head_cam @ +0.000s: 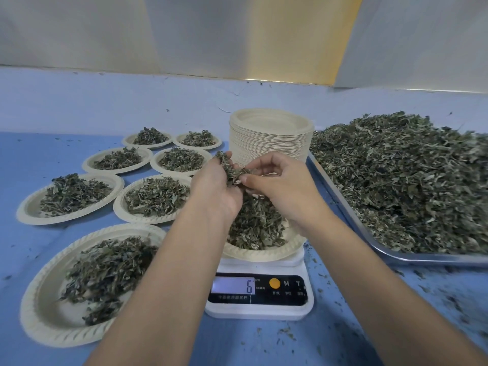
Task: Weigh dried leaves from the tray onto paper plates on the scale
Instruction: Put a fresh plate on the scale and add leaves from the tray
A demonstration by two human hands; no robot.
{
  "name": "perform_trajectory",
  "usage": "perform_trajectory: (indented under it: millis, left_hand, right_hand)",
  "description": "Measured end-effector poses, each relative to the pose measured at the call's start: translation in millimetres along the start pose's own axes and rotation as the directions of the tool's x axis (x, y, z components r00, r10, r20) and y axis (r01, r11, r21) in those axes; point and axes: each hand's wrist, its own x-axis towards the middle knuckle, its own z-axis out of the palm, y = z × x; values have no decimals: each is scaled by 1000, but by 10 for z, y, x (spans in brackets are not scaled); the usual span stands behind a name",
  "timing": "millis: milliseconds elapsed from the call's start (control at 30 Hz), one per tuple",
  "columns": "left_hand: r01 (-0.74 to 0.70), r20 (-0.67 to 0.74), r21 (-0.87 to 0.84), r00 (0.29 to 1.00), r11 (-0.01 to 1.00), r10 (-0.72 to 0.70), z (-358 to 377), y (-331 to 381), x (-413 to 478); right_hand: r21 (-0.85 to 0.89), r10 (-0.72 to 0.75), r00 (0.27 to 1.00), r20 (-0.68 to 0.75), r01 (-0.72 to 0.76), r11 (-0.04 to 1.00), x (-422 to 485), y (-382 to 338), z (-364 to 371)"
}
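Left grip: the left hand (215,188) is curled round a clump of dried green leaves (231,167), raised above the weighing plate.
Right grip: the right hand (280,180) pinches the same clump between thumb and fingertips, right against the left hand's fingers.
Weighing plate: a round cream paper plate with a ribbed rim (266,254) sits on the scale and holds a mound of dried leaves (partly hidden behind both wrists).
Scale: a white digital kitchen scale with a black front panel (260,311) stands on the bench at the near centre. Its lit display reads 6.
Tray: a shallow rectangular metal tray (422,258) lies to the right of the scale, heaped with a broad pile of loose dried leaves (396,180).
Plate stack: a tall stack of empty cream paper plates (269,138) stands behind the hands, just beside the tray's far left corner.
Filled plates: 7 filled cream paper plates (47,307) lie left of the scale, 3 rows of 2 and 1 nearest the person. Each carries its own small heap of leaves.
Bench: a blue-covered bench (26,249) carries everything, with leaf crumbs scattered over it, thickest in front of the tray.
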Motion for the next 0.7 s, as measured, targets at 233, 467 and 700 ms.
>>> perform_trajectory:
  millis: [233, 467, 700]
  left_hand:
    - [32, -21, -55, 999, 998, -33, -57, 87, 1]
    - [30, -51, -120, 998, 992, -36, -88, 197, -20]
    - [16, -54, -103, 998, 995, -22, -90, 215, -37]
  right_hand:
    - [51, -6, 1000, 7, 6, 999, 28, -27, -60]
    - [10, 1, 1000, 29, -2, 1000, 38, -62, -147]
    - [-207, 68, 997, 47, -57, 977, 45, 0, -202]
